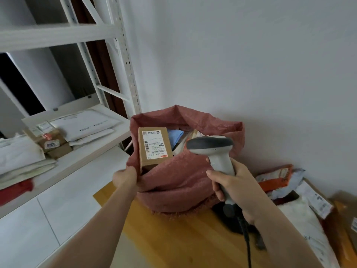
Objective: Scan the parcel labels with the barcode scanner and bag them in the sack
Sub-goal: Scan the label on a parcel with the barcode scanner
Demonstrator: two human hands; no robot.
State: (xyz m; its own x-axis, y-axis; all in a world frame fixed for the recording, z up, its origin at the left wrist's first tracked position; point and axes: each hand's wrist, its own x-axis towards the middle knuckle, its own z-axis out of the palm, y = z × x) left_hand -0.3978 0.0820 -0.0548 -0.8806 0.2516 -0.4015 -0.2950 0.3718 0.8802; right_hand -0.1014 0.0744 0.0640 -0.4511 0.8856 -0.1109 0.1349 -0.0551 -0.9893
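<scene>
A reddish woven sack (pixel 173 182) stands open on the wooden table (pixel 173 238). A brown cardboard parcel (pixel 154 147) with a white barcode label pokes up from the sack's mouth, beside other parcels inside. My left hand (pixel 124 176) grips the sack's near left rim, just below that parcel. My right hand (pixel 229 182) holds the grey barcode scanner (pixel 212 149) by its handle, its head over the sack's right side. The scanner's black cable (pixel 245 235) runs down toward me.
More parcels and mailers (pixel 301 200) lie in a pile on the table at the right. A white metal shelf (pixel 77 151) on the left carries white envelopes, small boxes and folded bags. A white wall stands behind the sack.
</scene>
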